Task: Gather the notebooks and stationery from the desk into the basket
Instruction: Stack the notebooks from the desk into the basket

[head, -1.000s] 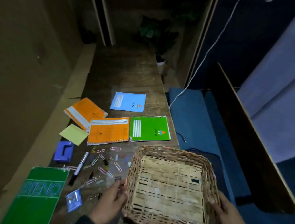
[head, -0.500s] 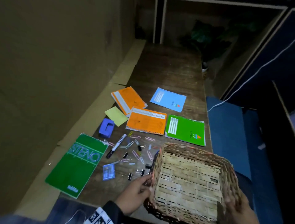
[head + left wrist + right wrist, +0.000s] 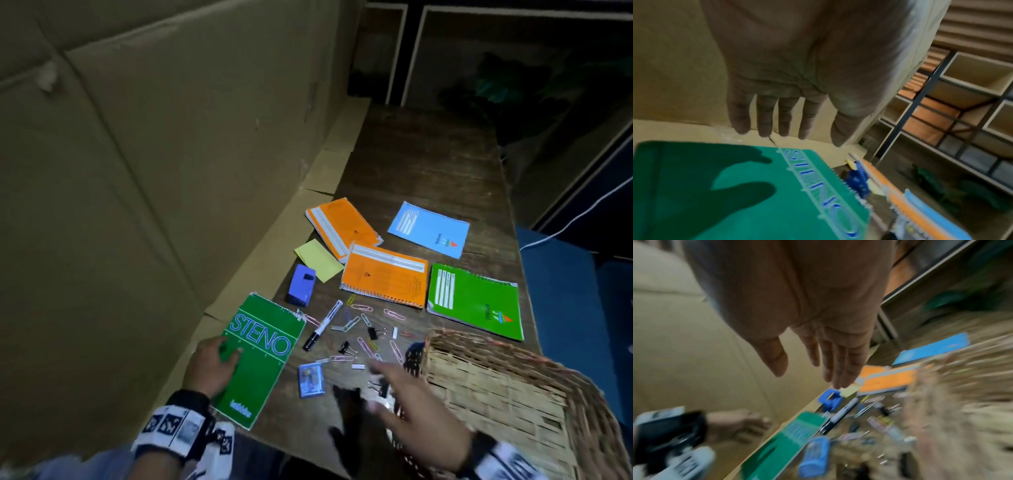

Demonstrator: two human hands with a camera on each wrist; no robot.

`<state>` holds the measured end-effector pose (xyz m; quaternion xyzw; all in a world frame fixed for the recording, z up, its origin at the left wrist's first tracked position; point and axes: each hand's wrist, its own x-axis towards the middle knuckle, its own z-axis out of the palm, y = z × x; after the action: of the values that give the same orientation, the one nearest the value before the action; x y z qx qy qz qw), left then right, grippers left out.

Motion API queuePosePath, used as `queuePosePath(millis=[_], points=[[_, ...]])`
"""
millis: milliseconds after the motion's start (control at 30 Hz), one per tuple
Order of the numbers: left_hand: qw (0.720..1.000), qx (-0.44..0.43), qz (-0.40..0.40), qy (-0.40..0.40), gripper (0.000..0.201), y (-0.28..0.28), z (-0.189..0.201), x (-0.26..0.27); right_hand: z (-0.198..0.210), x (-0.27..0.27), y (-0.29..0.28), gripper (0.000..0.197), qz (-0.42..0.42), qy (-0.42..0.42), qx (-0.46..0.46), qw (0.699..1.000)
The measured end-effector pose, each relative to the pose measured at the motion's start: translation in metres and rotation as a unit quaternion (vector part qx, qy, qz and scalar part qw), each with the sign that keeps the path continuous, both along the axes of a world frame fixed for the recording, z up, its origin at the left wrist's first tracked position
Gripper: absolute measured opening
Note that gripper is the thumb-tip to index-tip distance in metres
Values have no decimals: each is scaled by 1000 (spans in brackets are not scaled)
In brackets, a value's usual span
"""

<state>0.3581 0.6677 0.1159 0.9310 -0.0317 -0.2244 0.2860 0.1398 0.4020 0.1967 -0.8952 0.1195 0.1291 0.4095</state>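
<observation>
The green STENO notebook [image 3: 263,353] [image 3: 756,186] lies at the desk's near left. My left hand [image 3: 227,349] [image 3: 789,134] is spread open over its left edge, fingers straight, its shadow on the cover. My right hand [image 3: 376,383] [image 3: 807,374], blurred and open, hovers over scattered paper clips [image 3: 363,322] just left of the wicker basket [image 3: 455,337]. Further back lie two orange notebooks [image 3: 385,274], a blue notebook [image 3: 430,229] and a green spiral notebook [image 3: 476,301]. A marker [image 3: 323,323], a yellow pad [image 3: 318,255], a purple punch [image 3: 301,284] and a small blue box [image 3: 310,378] lie between.
A cardboard wall [image 3: 137,171] rises along the desk's left side. A dark plant [image 3: 513,89] stands at the far end. A blue seat [image 3: 565,274] with a white cable [image 3: 582,212] lies to the right of the desk.
Both hands have let go of the basket. The left hand moved left to the STENO notebook; the right crossed to the basket's left side. The head view swung left.
</observation>
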Motion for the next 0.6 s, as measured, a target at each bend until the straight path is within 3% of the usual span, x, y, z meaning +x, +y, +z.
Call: queuePosePath(millis=[133, 267, 400, 500, 600], points=[[996, 89, -11, 24, 69, 17, -39, 29, -45, 75, 62, 27, 11, 91, 152, 984], [990, 136, -26, 7, 54, 15, -52, 29, -89, 103, 97, 47, -32, 222, 211, 951], [985, 166, -41, 21, 56, 13, -55, 30, -102, 107, 108, 48, -115, 232, 280, 925], [992, 113, -8, 55, 49, 17, -52, 34, -111, 109, 105, 35, -132, 229, 292, 919], [999, 26, 5, 35, 23, 27, -51, 39, -117, 107, 101, 49, -94, 229, 240, 939]])
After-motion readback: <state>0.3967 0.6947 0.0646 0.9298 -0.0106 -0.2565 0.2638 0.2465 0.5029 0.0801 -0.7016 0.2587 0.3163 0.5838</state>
